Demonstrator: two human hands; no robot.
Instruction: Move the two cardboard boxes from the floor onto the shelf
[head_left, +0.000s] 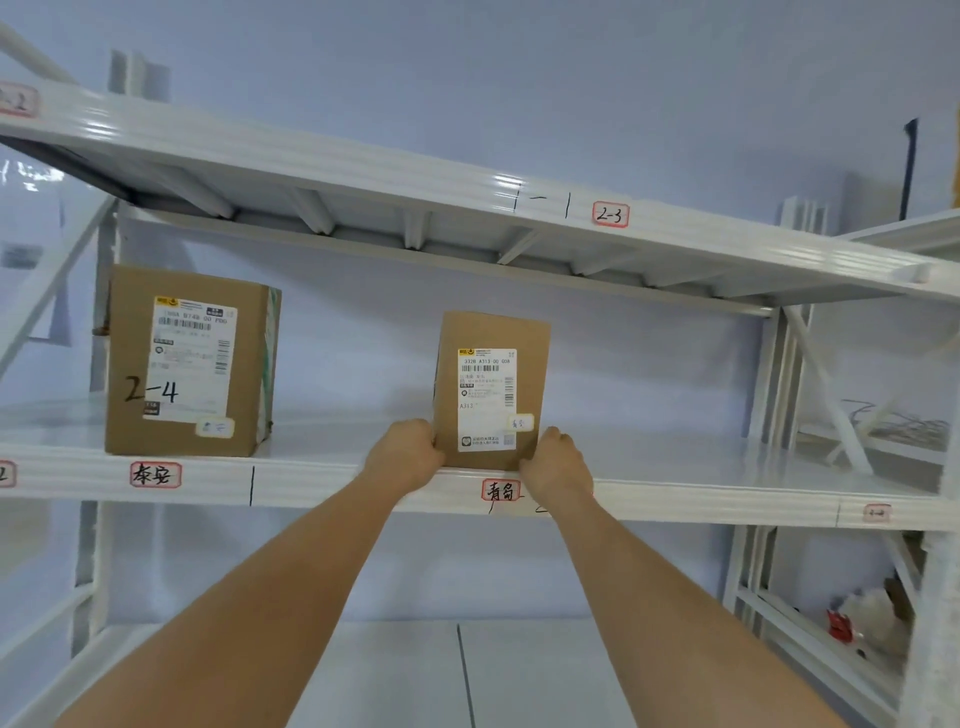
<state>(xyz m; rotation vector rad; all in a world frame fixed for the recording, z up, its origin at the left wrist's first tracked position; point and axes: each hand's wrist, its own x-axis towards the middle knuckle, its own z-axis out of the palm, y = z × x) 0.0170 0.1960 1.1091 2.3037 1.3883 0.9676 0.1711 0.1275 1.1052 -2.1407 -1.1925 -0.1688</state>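
Observation:
A small upright cardboard box (491, 338) with a white shipping label stands at the front edge of the white middle shelf (701, 467). My left hand (405, 460) grips its lower left corner and my right hand (556, 465) grips its lower right corner. A larger cardboard box (189, 364), marked "2-4" and bearing a shipping label, rests on the same shelf to the left, apart from both hands.
The upper shelf (363, 166) hangs low over the boxes. Red-bordered tags (156, 474) and black divider marks line the shelf fronts. A neighbouring rack at right holds wires (904, 423) and a red-and-white object (857, 618). A lower shelf (519, 675) lies beneath my arms.

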